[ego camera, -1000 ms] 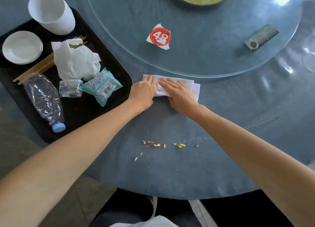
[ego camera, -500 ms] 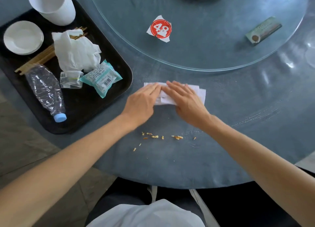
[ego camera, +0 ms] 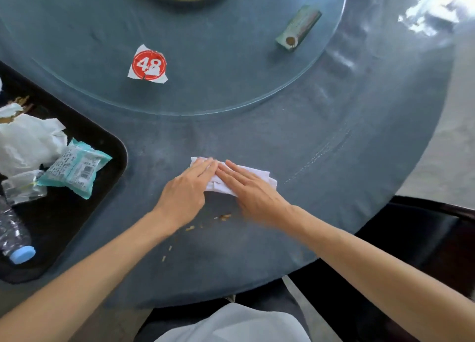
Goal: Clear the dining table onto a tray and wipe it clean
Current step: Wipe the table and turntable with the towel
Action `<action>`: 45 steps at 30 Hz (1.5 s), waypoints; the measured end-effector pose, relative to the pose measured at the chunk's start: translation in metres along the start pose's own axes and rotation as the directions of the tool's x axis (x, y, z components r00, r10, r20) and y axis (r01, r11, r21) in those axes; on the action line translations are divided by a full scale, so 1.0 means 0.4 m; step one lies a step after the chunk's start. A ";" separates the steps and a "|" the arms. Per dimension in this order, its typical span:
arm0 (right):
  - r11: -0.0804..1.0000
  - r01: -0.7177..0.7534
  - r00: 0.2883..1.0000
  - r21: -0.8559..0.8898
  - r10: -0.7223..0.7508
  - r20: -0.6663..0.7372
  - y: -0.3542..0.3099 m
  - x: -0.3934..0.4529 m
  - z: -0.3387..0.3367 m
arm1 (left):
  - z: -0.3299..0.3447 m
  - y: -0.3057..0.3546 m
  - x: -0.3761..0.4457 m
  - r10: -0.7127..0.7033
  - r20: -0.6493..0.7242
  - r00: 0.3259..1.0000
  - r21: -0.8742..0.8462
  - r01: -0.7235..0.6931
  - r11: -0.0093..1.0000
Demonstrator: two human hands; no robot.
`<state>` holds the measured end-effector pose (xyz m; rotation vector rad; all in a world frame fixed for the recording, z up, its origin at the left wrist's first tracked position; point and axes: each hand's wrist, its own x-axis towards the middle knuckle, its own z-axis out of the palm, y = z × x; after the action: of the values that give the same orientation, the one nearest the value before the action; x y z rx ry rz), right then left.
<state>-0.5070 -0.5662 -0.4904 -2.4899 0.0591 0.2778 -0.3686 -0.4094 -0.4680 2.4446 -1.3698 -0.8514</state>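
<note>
Left hand [ego camera: 183, 199], right hand [ego camera: 253, 193] flat, fingers spread, on tissue [ego camera: 259, 175]; crumbs [ego camera: 223, 217] beside; tray [ego camera: 113, 141] rim left.

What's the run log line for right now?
left hand flat on folded napkin | right hand flat on it | crumbs unwiped

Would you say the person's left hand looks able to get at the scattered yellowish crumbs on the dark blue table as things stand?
Probably yes. The left hand lies flat on the folded white napkin, with the crumbs just nearer the person, and only bare blue table lies between. The right hand sits beside it, not across the path.
</note>
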 end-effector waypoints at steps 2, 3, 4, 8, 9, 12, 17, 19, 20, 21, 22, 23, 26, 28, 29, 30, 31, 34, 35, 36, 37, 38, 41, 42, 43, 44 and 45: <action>1.000 0.008 0.992 0.014 -0.006 -0.128 0.088 -0.016 -0.081 | -0.037 0.073 0.116 0.110 -0.074 0.991 -0.006 -0.111 0.994; 1.000 -0.008 0.983 0.008 0.009 -0.184 0.146 -0.030 -0.126 | -0.051 0.117 0.181 0.153 -0.106 0.983 0.003 -0.153 0.988; 0.999 -0.043 0.971 -0.010 0.039 -0.238 0.210 -0.045 -0.174 | -0.061 0.166 0.250 0.183 -0.122 0.975 0.019 -0.182 0.983; 0.955 -0.268 0.892 -0.126 0.196 -0.407 0.477 -0.114 -0.365 | -0.065 0.397 0.565 0.302 -0.121 0.946 0.128 -0.287 0.949; 0.937 -0.319 0.869 -0.142 0.230 -0.438 0.539 -0.129 -0.406 | -0.063 0.453 0.638 0.331 -0.111 0.937 0.158 -0.313 0.937; 0.875 -0.446 0.842 -0.189 0.338 -0.420 0.715 -0.169 -0.501 | -0.041 0.577 0.829 0.413 -0.046 0.910 0.232 -0.392 0.890; 0.855 -0.492 0.866 -0.164 0.462 -0.190 0.870 -0.225 -0.491 | 0.035 0.586 0.946 0.489 0.207 0.847 0.331 -0.531 0.780; 0.848 -0.504 0.856 -0.165 0.463 -0.232 0.873 -0.232 -0.432 | 0.057 0.551 0.936 0.502 0.211 0.839 0.284 -0.544 0.789; 0.835 -0.522 0.841 -0.173 0.469 -0.270 0.867 -0.231 -0.404 | 0.065 0.535 0.928 0.510 0.201 0.837 0.274 -0.548 0.791; 0.824 -0.540 0.826 -0.173 0.478 -0.298 0.857 -0.226 -0.380 | 0.069 0.523 0.918 0.515 0.193 0.835 0.272 -0.550 0.790; 0.816 -0.554 0.814 -0.163 0.490 -0.312 0.843 -0.221 -0.361 | 0.071 0.512 0.906 0.520 0.190 0.833 0.266 -0.553 0.789; 0.812 -0.563 0.807 -0.152 0.501 -0.314 0.826 -0.216 -0.345 | 0.071 0.502 0.891 0.525 0.194 0.829 0.251 -0.559 0.790; 0.807 -0.577 0.796 -0.128 0.520 -0.310 0.746 -0.206 -0.283 | 0.067 0.448 0.826 0.535 0.226 0.814 0.197 -0.577 0.793; 0.807 -0.580 0.791 -0.112 0.525 -0.312 0.663 -0.196 -0.226 | 0.063 0.390 0.756 0.531 0.243 0.812 0.172 -0.574 0.800; 0.809 -0.579 0.791 -0.102 0.527 -0.311 0.614 -0.188 -0.194 | 0.061 0.356 0.713 0.523 0.247 0.816 0.154 -0.566 0.810; 0.810 -0.579 0.790 -0.092 0.530 -0.309 0.560 -0.177 -0.159 | 0.060 0.319 0.666 0.513 0.247 0.822 0.133 -0.553 0.822; 0.811 -0.579 0.789 -0.084 0.532 -0.307 0.505 -0.164 -0.122 | 0.060 0.280 0.615 0.502 0.242 0.830 0.110 -0.537 0.836; 0.823 -0.562 0.806 -0.083 0.522 -0.279 0.333 -0.122 -0.006 | 0.061 0.145 0.444 0.460 0.222 0.860 0.049 -0.481 0.875; 0.832 -0.548 0.818 -0.087 0.510 -0.267 0.276 -0.107 0.034 | 0.061 0.097 0.383 0.440 0.215 0.872 0.038 -0.458 0.888; 0.843 -0.531 0.830 -0.089 0.496 -0.255 0.220 -0.092 0.072 | 0.060 0.048 0.322 0.417 0.209 0.884 0.032 -0.433 0.901; 0.855 -0.512 0.844 -0.089 0.480 -0.241 0.166 -0.074 0.107 | 0.058 0.000 0.262 0.395 0.205 0.895 0.027 -0.409 0.912; 0.867 -0.489 0.859 -0.091 0.461 -0.225 0.115 -0.055 0.142 | 0.055 -0.048 0.203 0.374 0.200 0.905 0.020 -0.386 0.922; 0.904 -0.409 0.903 -0.123 0.382 -0.194 -0.020 -0.001 0.234 | 0.049 -0.170 0.044 0.303 0.169 0.938 -0.008 -0.306 0.952; 0.915 -0.380 0.917 -0.135 0.353 -0.186 -0.053 0.010 0.259 | 0.051 -0.201 -0.005 0.273 0.155 0.949 -0.019 -0.274 0.962; 0.926 -0.346 0.932 -0.151 0.320 -0.174 -0.078 0.015 0.280 | 0.056 -0.224 -0.053 0.245 0.145 0.959 -0.032 -0.243 0.970; 0.937 -0.303 0.948 -0.176 0.278 -0.156 -0.099 0.015 0.298 | 0.066 -0.241 -0.101 0.217 0.136 0.966 -0.045 -0.213 0.976; 0.947 -0.251 0.965 -0.201 0.227 -0.133 -0.116 0.009 0.312 | 0.080 -0.251 -0.147 0.188 0.127 0.974 -0.057 -0.182 0.982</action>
<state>-0.5215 -0.4547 -0.5617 -2.7151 0.3988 0.2611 -0.3394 -0.3026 -0.5164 2.2185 -1.5770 -1.0009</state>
